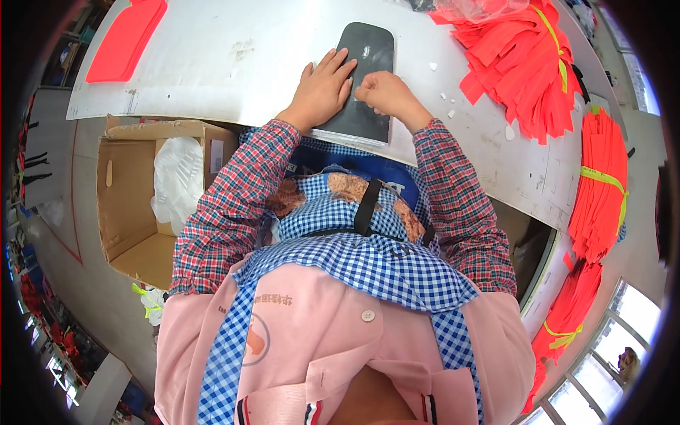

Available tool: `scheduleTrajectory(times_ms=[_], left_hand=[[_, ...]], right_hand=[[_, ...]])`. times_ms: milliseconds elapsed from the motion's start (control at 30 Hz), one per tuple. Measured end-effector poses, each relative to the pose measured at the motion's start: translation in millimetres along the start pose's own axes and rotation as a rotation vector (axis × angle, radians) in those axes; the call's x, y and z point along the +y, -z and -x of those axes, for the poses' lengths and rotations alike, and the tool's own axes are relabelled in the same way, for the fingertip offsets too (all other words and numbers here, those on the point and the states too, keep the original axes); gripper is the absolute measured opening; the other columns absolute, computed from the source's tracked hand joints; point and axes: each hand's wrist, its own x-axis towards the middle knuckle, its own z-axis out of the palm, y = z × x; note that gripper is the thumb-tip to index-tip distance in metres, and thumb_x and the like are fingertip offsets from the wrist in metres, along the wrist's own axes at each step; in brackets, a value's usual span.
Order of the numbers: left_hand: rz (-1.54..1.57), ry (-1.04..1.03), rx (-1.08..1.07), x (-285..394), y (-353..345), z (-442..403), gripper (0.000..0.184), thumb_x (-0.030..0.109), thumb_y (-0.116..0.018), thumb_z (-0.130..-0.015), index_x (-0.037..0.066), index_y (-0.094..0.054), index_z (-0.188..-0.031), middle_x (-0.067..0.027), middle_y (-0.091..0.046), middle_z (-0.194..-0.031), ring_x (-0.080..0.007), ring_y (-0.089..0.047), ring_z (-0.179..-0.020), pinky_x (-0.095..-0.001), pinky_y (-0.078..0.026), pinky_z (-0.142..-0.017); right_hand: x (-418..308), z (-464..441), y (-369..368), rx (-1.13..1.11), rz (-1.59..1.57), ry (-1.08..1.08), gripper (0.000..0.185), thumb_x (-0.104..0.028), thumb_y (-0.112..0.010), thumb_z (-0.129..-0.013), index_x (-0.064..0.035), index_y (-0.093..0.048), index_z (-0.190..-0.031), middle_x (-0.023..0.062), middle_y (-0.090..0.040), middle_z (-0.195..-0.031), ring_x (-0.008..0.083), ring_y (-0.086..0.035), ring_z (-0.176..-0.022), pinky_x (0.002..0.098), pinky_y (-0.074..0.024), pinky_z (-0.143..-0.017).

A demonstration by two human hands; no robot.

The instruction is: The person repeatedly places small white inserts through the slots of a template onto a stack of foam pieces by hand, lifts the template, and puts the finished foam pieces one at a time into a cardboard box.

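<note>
Part of the dark pad (371,55) is being covered by the left hand (322,93) and the right hand (391,95). Inside the right hand's curl, the fingers (364,92) are being partly hidden, and whether anything is being pinched is not being revealed. The red sheets (126,44) at upper left and the worktop (205,64) are being cut off by the top edge. The cardboard box (126,195) is being partly blocked by the left sleeve (234,202). The clutter (51,301) at far left is being shown too small and blurred to be identified.
</note>
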Motion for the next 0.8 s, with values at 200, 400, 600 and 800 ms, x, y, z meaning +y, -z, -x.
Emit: scheduleTrajectory(times_ms=[200, 400, 600, 800], left_hand=[[0.003, 0.012, -0.008, 2, 1, -1, 0.042, 0.025, -0.045, -0.097, 0.011, -0.05, -0.137, -0.0116, -0.039, -0.149, -0.0293, -0.032, -0.14, -0.0576, -0.029, -0.108], [-0.004, 0.013, -0.029, 5, 5, -1, 0.043, 0.022, -0.047, -0.096, 0.01, -0.049, -0.137, -0.0135, -0.037, -0.149, -0.0321, -0.031, -0.141, -0.0567, -0.032, -0.107], [0.016, 0.004, 0.011, 5, 4, -1, 0.041, 0.024, -0.046, -0.097, 0.01, -0.051, -0.135, -0.013, -0.04, -0.148, -0.0303, -0.033, -0.139, -0.0575, -0.031, -0.106], [-0.008, 0.023, -0.033, 8, 8, -1, 0.042, 0.021, -0.047, -0.096, 0.01, -0.049, -0.136, -0.0135, -0.038, -0.149, -0.0314, -0.031, -0.141, -0.0565, -0.031, -0.107]], right_hand=[[10, -28, 20, 0.141, -0.257, -0.011, 0.023, -0.026, -0.065, -0.082, -0.0026, -0.065, -0.082, 0.0045, -0.066, -0.073, 0.0124, -0.064, -0.064, 0.0264, -0.0527, -0.056], [5, -54, 32, 0.246, -0.121, 0.028, 0.023, -0.026, -0.063, -0.082, -0.0027, -0.064, -0.08, 0.0064, -0.066, -0.07, 0.0141, -0.064, -0.06, 0.0276, -0.0529, -0.058], [5, -73, 33, 0.236, 0.049, 0.048, 0.028, -0.031, -0.064, -0.08, -0.0031, -0.065, -0.077, 0.0069, -0.065, -0.063, 0.0165, -0.063, -0.054, 0.0297, -0.0518, -0.057], [3, -79, 40, 0.12, 0.033, 0.018, 0.03, -0.033, -0.064, -0.079, -0.0034, -0.067, -0.076, 0.0082, -0.065, -0.062, 0.0182, -0.063, -0.054, 0.0312, -0.0516, -0.059]])
